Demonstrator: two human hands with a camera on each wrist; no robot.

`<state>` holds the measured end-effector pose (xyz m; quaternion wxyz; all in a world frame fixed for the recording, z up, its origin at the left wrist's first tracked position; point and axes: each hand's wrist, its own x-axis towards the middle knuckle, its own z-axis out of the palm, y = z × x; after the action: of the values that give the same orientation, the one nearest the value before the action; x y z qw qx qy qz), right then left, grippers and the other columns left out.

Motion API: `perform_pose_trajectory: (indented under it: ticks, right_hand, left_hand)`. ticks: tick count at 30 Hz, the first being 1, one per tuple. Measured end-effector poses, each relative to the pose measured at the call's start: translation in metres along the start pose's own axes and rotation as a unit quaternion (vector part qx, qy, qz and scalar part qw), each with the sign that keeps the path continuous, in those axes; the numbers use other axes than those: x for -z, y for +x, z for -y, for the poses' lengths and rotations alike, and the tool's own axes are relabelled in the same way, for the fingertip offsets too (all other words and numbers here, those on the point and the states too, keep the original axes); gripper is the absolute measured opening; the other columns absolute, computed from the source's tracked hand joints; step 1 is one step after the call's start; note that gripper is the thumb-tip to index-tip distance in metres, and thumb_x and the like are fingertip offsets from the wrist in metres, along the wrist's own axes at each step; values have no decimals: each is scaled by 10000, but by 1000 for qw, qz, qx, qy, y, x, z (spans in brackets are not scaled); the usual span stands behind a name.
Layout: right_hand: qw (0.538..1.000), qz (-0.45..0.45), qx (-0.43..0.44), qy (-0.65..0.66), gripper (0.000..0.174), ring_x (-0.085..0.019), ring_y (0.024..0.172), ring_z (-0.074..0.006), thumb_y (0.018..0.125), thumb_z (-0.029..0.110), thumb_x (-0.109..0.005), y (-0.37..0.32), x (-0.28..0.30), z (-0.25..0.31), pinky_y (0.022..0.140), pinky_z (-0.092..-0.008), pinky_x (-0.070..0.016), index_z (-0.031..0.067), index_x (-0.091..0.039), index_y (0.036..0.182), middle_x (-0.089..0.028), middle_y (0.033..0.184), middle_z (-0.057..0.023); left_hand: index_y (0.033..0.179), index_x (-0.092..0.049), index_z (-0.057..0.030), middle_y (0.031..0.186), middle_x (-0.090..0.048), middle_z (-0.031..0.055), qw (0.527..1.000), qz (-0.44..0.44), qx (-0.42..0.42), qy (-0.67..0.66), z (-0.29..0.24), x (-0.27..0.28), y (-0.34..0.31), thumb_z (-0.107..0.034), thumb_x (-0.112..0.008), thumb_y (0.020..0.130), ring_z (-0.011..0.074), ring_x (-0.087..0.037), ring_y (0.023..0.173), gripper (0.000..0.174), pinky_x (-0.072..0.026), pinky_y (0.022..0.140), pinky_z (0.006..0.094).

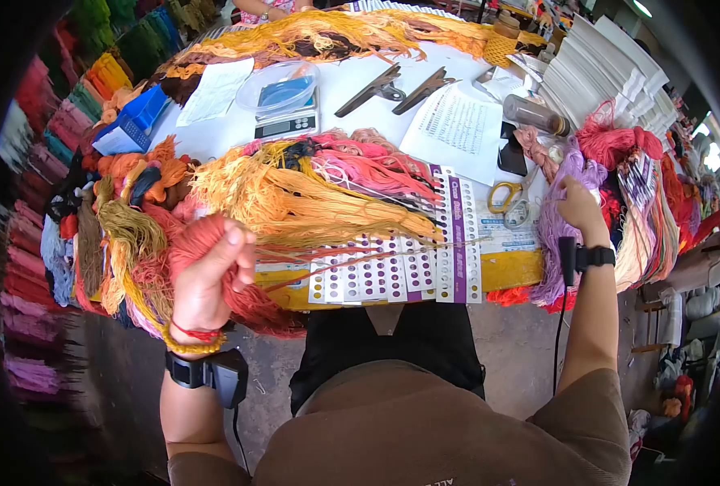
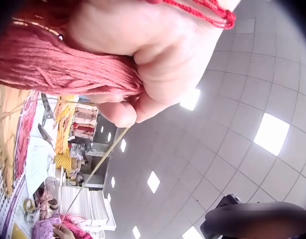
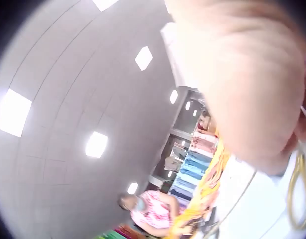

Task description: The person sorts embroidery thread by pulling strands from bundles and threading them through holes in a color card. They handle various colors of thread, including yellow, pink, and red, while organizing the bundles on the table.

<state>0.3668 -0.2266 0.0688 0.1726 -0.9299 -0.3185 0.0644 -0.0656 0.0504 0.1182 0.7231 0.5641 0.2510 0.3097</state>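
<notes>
My left hand (image 1: pixel 206 279) grips a rust-red skein of thread (image 2: pixel 68 64), which hangs down past the table's front edge. A thin olive-yellow strand (image 2: pixel 101 162) runs taut from the left thumb and fingertip across to my right hand (image 1: pixel 580 209). The right hand has curled fingers that pinch the strand's far part; their tips are largely hidden in the right wrist view. It is over a lilac skein (image 1: pixel 550 243) at the table's right. Between the hands, a golden-orange thread bundle (image 1: pixel 295 202) lies over purple-and-white punched thread cards (image 1: pixel 457 243).
Yellow-handled scissors (image 1: pixel 501 197) and a dark phone (image 1: pixel 512 154) are left of the right hand. Farther back are two large bulldog clips (image 1: pixel 372 89), a digital scale (image 1: pixel 285 125), a blue box (image 1: pixel 133 121) and paper stacks (image 1: pixel 603 73). A person (image 3: pixel 153 211) is across the table.
</notes>
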Motion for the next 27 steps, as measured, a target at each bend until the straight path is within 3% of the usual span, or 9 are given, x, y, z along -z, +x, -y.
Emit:
perform_pose_trajectory:
  ticks: [1, 4, 7, 9, 14, 18, 20, 23, 27]
  right_hand:
    - [947, -147, 27, -284, 265, -590, 786, -184, 732, 48, -546, -2, 2, -5, 634, -254, -460, 40, -509, 994, -586, 902, -84]
    - [967, -180, 177, 36, 491, -574, 897, -208, 682, -58, -506, -9, -11, 44, 678, -258, -444, 67, -443, 1152, -538, 1068, -118]
    - [892, 86, 197, 397, 566, -505, 627, -50, 684, -96, -530, -43, -53, 149, 533, -204, -426, 101, -418, 1203, -468, 1140, -47]
    - [805, 187, 314, 467, 587, -546, 676, -100, 738, -14, -581, -66, -103, 195, 561, -226, -456, 84, -318, 1254, -474, 1119, -121]
    - [627, 388, 229, 636, 624, -557, 700, -122, 754, 28, -593, -102, -130, 248, 587, -249, -465, 58, -241, 1268, -487, 1074, -156]
    - [641, 436, 158, 612, 573, -552, 693, -97, 772, 46, -594, -101, -129, 249, 566, -253, -451, 70, -287, 1255, -552, 937, -96]
    - [761, 233, 284, 534, 438, -554, 644, -108, 777, 73, -608, -101, -134, 248, 546, -258, -434, 70, -419, 1172, -575, 792, -51]
    - [832, 99, 329, 436, 245, -448, 560, -53, 795, 78, -613, -102, -126, 245, 485, -240, -366, 58, -550, 1031, -506, 694, -19]
    - [807, -23, 394, 439, 122, -428, 531, -53, 784, 67, -622, -99, -132, 242, 465, -235, -342, 39, -601, 901, -495, 658, -41]
  left_hand:
    - [837, -554, -23, 611, -522, 14, 999, 9, 16, 33, 2, -9, 1, -192, -548, 860, 77, -469, 489, 171, -324, 419, 176]
    - [843, -577, -27, 660, -577, 13, 995, 57, 57, 60, 13, -26, 6, -186, -550, 860, 62, -502, 522, 162, -336, 435, 159]
    - [854, -579, -38, 704, -587, 5, 990, 84, 100, 53, 23, -41, 10, -206, -543, 866, 52, -490, 552, 173, -344, 479, 159]
    - [863, -580, -44, 730, -591, -1, 987, 91, 123, 44, 28, -49, 13, -221, -541, 870, 45, -477, 569, 182, -347, 504, 159]
    - [884, -571, -59, 759, -563, -32, 986, 94, 119, 72, 37, -39, 16, -252, -552, 866, 23, -376, 560, 196, -286, 497, 161]
    - [910, -573, -51, 769, -540, -26, 982, 65, 147, 101, 38, -30, 15, -237, -541, 875, 34, -417, 638, 192, -320, 558, 180]
    - [942, -569, -48, 874, -585, 4, 978, 68, 160, 112, 42, -28, 16, -242, -508, 897, 51, -510, 758, 209, -411, 664, 198]
    - [961, -571, -32, 899, -582, 16, 975, 77, 166, 127, 46, -27, 16, -219, -506, 899, 79, -531, 852, 207, -423, 748, 217]
    - [941, -577, -29, 879, -581, 9, 972, 101, 175, 123, 55, -28, 19, -213, -507, 899, 65, -520, 826, 201, -417, 727, 206]
